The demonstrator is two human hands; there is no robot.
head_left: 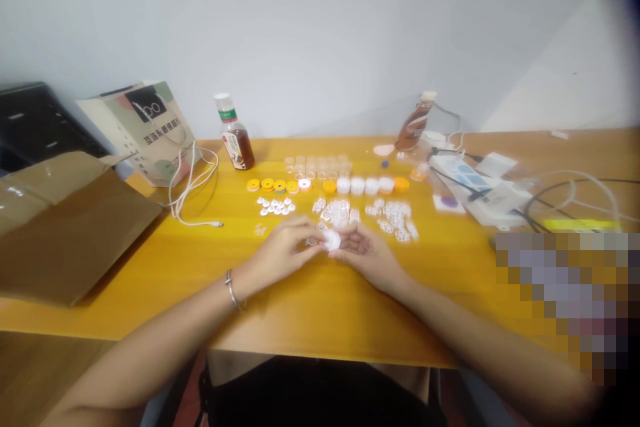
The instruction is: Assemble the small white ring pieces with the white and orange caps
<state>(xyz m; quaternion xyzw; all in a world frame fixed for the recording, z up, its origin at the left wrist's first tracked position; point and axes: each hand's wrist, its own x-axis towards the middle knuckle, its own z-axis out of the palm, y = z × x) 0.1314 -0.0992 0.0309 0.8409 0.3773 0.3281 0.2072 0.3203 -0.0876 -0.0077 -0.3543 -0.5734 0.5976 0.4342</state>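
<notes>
L hand [286,245] + R hand [371,255] fingertips clamped on small round white piece [333,240], prob mid-handling; next move needs light pinch. White patterned flat pcs [399,216] beyond R fingers.

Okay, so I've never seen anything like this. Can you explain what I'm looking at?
There's no robot here: it's a person working with bare hands. The only picture comes from a camera worn on their head, looking forward and down, so the forearms reach in from the bottom.

The left hand and right hand meet over the table, fingertips holding a small white piece. It's too blurred to identify.

Just beyond lie scattered white pieces, a row of yellow, orange and white discs, and small clear cups. Further out stand two bottles. A box and a printed bag are on the left; cables are on the right and left.
</notes>
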